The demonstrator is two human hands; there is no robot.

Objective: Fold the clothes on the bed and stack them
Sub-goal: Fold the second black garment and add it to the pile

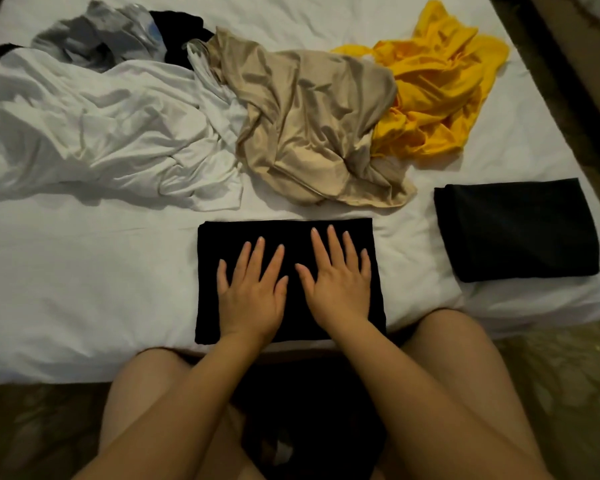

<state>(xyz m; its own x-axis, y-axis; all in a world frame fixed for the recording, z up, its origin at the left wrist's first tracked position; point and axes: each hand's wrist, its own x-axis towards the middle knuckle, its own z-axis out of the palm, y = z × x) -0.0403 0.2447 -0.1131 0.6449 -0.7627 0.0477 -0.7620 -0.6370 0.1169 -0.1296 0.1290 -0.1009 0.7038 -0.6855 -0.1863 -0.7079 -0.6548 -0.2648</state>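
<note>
A folded black garment (222,233) lies flat on the white bed (84,289) near its front edge. My left hand (250,292) and my right hand (340,282) press on it side by side, palms down, fingers straight and spread. A second folded black garment (516,230) sits to the right, apart from my hands. Behind them lie unfolded clothes: a white one (111,140) at the left, a beige one (309,126) in the middle, a yellow one (440,84) at the right, and grey (94,36) and black (181,32) ones at the back left.
The bed's front edge runs just below my wrists, with my knees against it. Patterned floor (551,375) shows to the right and left below the bed. The bed's right edge passes close to the second folded garment.
</note>
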